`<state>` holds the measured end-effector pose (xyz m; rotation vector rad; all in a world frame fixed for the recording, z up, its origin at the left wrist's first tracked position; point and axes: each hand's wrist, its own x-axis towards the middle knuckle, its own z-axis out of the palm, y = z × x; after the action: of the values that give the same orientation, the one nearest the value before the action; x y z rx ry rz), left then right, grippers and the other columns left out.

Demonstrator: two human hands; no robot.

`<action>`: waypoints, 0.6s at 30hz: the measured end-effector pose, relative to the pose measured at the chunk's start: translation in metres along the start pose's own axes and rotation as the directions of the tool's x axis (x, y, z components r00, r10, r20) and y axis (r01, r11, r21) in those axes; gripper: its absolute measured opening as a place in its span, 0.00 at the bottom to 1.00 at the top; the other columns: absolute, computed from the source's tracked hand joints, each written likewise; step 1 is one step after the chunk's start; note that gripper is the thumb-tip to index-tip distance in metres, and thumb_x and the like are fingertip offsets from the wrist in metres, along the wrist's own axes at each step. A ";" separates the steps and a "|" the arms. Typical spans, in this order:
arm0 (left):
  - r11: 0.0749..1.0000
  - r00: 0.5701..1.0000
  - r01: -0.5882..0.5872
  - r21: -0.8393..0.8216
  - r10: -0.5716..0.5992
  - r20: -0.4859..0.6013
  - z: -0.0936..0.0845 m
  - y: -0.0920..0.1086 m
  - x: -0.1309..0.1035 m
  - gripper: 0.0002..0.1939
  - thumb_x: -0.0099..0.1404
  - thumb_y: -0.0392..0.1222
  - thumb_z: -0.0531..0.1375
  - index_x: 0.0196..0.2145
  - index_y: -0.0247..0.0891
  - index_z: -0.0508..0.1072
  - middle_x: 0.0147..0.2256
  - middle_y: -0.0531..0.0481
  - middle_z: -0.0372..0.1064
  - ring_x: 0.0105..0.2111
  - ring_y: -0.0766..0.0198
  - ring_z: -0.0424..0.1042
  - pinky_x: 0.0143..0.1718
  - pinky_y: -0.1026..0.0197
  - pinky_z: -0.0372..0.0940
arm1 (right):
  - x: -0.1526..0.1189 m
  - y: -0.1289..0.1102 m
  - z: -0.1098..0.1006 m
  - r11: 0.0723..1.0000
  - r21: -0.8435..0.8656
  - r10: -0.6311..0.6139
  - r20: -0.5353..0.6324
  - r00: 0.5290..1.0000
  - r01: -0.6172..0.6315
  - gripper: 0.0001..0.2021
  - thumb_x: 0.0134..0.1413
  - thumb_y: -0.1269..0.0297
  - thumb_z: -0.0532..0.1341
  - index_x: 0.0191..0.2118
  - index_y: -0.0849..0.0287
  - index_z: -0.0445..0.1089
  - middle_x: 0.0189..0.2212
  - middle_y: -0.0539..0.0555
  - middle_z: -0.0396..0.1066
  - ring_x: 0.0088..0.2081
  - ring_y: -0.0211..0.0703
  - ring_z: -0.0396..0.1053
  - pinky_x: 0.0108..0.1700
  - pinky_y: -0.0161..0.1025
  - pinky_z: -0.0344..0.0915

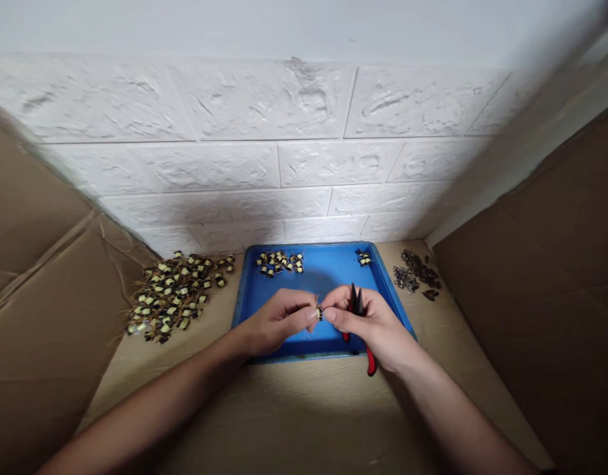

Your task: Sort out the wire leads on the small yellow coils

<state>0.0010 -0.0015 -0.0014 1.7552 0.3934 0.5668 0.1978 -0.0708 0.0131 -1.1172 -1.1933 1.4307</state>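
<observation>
A small yellow-and-black wire-wound coil (319,315) with thin wire ends sticking up is pinched between the thumb and fingers of my left hand (284,321). My right hand (377,326) is closed too, its thumb and fingertip together at the coil's wire end. Tucked in that same hand is a pair of red-handled pliers (371,363), black pointed jaws up and away from the coil. Both hands are above the near half of a blue tray (328,264). Whether a wire lies between my right fingertips is too small to see.
A big heap of similar coils (172,297) lies left of the tray. Inside the tray are a group of coils (278,262) at the back left and a smaller group (364,257) at the back right. Small dark metal parts (416,272) lie to the right. Cardboard sides (541,264) and a white wall (239,165) enclose the table.
</observation>
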 end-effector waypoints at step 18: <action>0.998 0.998 0.056 0.011 -0.056 -0.005 -0.001 0.003 0.000 0.22 0.72 0.50 0.52 0.26 0.33 0.71 0.24 0.52 0.64 0.26 0.68 0.62 0.31 0.65 0.56 | 0.001 0.006 0.000 0.981 0.155 0.115 0.013 0.993 -0.115 0.11 0.49 0.58 0.72 0.32 0.59 0.75 0.18 0.44 0.61 0.22 0.34 0.56 0.25 0.35 0.52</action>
<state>0.0009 -0.0014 0.0018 1.7485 0.4483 0.5302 0.1975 -0.0702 0.0073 -1.0891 -1.0145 1.5865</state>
